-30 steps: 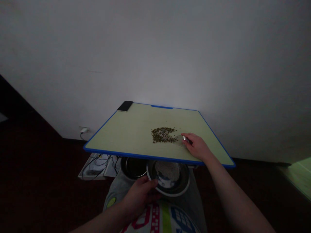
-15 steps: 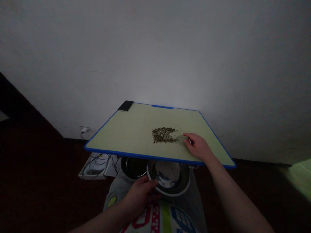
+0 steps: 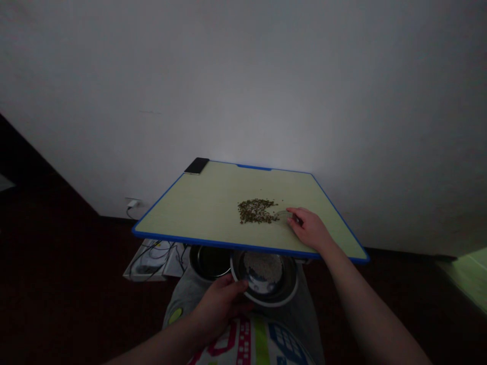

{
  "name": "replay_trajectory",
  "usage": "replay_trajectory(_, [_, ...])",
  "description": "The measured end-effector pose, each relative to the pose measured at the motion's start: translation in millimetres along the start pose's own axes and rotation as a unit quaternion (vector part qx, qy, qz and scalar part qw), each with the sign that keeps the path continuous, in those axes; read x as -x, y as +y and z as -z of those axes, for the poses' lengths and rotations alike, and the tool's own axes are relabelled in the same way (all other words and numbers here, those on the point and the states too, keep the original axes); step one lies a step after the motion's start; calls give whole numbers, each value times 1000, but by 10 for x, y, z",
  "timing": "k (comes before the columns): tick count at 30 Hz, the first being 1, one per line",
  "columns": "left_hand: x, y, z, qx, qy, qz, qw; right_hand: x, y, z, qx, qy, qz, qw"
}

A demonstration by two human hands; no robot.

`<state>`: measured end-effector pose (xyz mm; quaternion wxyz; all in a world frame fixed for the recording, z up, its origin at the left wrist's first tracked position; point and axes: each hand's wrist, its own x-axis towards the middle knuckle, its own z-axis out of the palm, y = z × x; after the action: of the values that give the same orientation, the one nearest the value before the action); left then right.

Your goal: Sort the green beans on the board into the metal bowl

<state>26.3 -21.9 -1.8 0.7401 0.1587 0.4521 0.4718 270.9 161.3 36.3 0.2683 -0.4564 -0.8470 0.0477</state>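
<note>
My right hand (image 3: 309, 226) is closed on slim metal tweezers (image 3: 280, 214); their tips touch the right edge of a scattered pile. That pile of small green-brown beans mixed with pale grains (image 3: 255, 210) lies on the cream tabletop with its blue rim (image 3: 228, 246). Below the table's near edge, my left hand (image 3: 222, 299) grips a steel bowl (image 3: 279, 299) by its left side, thumb over the rim. Pale grains (image 3: 263, 266) cover part of the bowl's inside. The left fingers under the bowl are mostly hidden.
Another steel bowl (image 3: 211, 263) sits left of the held one, partly under the table. A black phone (image 3: 197, 166) lies at the table's back left corner. Cables fill a white box (image 3: 146, 263) on the floor. A plug (image 3: 132, 204) sits in the wall (image 3: 243, 91) behind.
The tweezers' tips have shifted slightly left against the edge of the pile. My left hand and the bowl are nearly still.
</note>
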Motion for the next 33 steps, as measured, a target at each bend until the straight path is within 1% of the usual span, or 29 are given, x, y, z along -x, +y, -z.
replay_trajectory(8, [3,-7,14,-4,-12,-1,1000,25,-1,15,-7,-2,-1,1000])
replay_trajectory(13, [11,-2,10,-3,5,-1,1000,33,36,5,-9,3,5,1000])
replay_trajectory(17, [5,-3,12,-4,-10,-4,1000,38,44,-2,-17,8,8,1000])
replay_trajectory(24, [6,-15,13,0,-13,-3,1000,30,23,7,-9,0,13,1000])
replay_trajectory(33, [9,-4,-3,6,-4,-1,1000,27,34,1,0,12,-10,1000])
